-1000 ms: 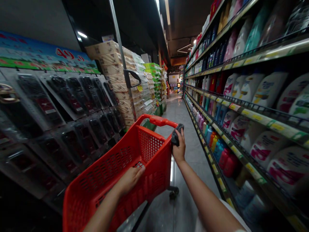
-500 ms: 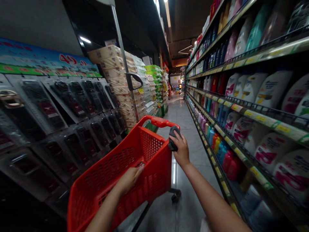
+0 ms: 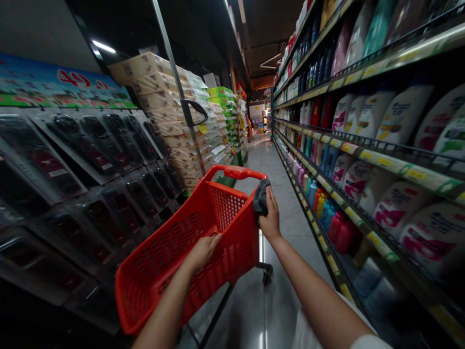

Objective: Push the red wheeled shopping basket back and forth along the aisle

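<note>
A red plastic shopping cart (image 3: 232,252) stands in front of me, its basket wall full of small holes and its handle (image 3: 236,172) at the far end. My left hand (image 3: 206,251) grips the near side rim of the basket, fingers curled over the edge. At the corner beside the handle, my right hand (image 3: 271,213) presses a dark grey cloth (image 3: 260,198) against the red plastic. The cloth is bunched under the fingers and hides part of the corner.
Shelves of shampoo bottles (image 3: 403,114) line the right side. On the left hang packaged belts (image 3: 90,145) under a price banner (image 3: 72,82). Stacked cartons (image 3: 163,106) and a metal pole (image 3: 174,68) stand behind the cart. The tiled aisle (image 3: 259,145) runs ahead.
The cart's near end has swung slightly right in view. My right hand has turned more upright on the cloth at the corner. My left hand stays on the rim.
</note>
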Tool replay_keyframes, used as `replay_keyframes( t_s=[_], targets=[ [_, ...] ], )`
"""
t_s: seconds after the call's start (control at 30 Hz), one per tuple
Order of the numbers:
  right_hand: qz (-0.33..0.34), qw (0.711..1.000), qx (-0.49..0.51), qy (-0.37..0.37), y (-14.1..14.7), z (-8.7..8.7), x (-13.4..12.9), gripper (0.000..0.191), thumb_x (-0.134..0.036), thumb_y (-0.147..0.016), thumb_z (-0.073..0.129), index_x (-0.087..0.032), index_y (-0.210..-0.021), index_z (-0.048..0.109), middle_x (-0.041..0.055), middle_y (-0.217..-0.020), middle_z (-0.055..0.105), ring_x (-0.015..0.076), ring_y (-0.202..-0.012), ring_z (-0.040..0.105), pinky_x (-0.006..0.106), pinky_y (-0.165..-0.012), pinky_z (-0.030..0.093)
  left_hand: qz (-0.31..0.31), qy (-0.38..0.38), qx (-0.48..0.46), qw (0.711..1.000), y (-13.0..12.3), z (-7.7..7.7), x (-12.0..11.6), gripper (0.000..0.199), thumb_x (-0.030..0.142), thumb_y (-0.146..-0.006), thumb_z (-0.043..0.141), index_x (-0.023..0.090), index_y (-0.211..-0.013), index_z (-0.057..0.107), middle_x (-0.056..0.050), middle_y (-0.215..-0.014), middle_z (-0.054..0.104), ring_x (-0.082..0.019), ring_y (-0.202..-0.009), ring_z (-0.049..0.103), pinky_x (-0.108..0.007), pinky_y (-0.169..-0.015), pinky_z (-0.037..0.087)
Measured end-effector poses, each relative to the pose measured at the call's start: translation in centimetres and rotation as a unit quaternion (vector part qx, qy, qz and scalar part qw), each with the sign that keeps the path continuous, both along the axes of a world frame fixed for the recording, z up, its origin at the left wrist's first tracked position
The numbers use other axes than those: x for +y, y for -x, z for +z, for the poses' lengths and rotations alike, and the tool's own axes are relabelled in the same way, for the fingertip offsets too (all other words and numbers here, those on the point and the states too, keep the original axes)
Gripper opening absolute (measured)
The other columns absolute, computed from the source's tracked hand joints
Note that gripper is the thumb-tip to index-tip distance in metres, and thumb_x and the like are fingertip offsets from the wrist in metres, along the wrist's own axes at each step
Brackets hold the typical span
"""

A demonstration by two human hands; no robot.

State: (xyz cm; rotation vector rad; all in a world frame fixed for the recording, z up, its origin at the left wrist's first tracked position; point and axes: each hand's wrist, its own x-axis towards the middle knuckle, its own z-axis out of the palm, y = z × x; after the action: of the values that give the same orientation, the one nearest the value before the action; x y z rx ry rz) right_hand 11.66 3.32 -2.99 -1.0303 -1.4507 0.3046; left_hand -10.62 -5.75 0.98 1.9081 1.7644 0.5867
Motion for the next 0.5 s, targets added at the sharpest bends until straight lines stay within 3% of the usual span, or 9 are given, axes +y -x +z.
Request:
replay_keyframes(
  t_s=[0.07,0.2,0.27,0.43,0.5],
  targets=[
    [0.031,0.999,0.016,0.004,0.5,-0.9,0.8,0.098,0.003,-0.066,0.039,-0.026,-0.157,0.017,0.0023,-0.164,0.016,0.0184,-0.150,0.017,0.042,-0.121,0.023,-0.007,0.000,-0.001,1.000,-0.3,-0.1,0.1,0.058,0.062,-0.087,0.030,0.017,-0.066,0.061,-0.005,-0.068,0.061,-0.019,-0.069,0.055,-0.028,-0.068,0.042],
    [0.034,0.989,0.125,0.069,4.4,-6.6,-1.0,0.096,0.004,-0.066,0.035,-0.022,-0.157,0.017,0.0055,-0.164,0.010,0.0177,-0.150,0.015,0.043,-0.121,0.024,0.011,0.002,0.006,1.000,-1.1,-0.3,0.4,0.057,0.065,-0.086,0.028,0.019,-0.061,0.051,-0.002,-0.063,0.053,-0.017,-0.062,0.048,-0.028,-0.062,0.038],
    [0.015,0.979,0.171,0.109,6.0,-8.3,-1.9,0.095,0.003,-0.068,0.036,-0.022,-0.156,0.017,0.0070,-0.163,0.014,0.0187,-0.150,0.014,0.048,-0.120,0.023,0.021,0.001,0.007,1.000,-1.5,-0.4,0.6,0.056,0.066,-0.085,0.028,0.020,-0.058,0.045,-0.001,-0.061,0.048,-0.016,-0.060,0.044,-0.028,-0.060,0.035],
    [0.024,0.987,0.152,0.047,5.9,-6.7,-1.0,0.089,0.000,-0.072,0.040,-0.026,-0.155,0.023,0.0052,-0.163,0.016,0.0186,-0.150,0.018,0.044,-0.120,0.025,0.025,-0.015,-0.002,1.000,-2.5,-0.7,0.6,0.057,0.068,-0.084,0.027,0.021,-0.057,0.041,-0.001,-0.060,0.045,-0.016,-0.060,0.044,-0.028,-0.059,0.035],
    [0.011,0.988,0.147,0.035,5.4,-7.2,-0.3,0.085,-0.003,-0.073,0.042,-0.025,-0.153,0.027,0.0064,-0.162,0.022,0.0181,-0.148,0.023,0.043,-0.118,0.029,0.024,-0.016,-0.004,1.000,-2.8,-0.6,0.5,0.056,0.068,-0.084,0.027,0.021,-0.057,0.041,-0.001,-0.060,0.047,-0.016,-0.062,0.046,-0.028,-0.061,0.036]
  ],
)
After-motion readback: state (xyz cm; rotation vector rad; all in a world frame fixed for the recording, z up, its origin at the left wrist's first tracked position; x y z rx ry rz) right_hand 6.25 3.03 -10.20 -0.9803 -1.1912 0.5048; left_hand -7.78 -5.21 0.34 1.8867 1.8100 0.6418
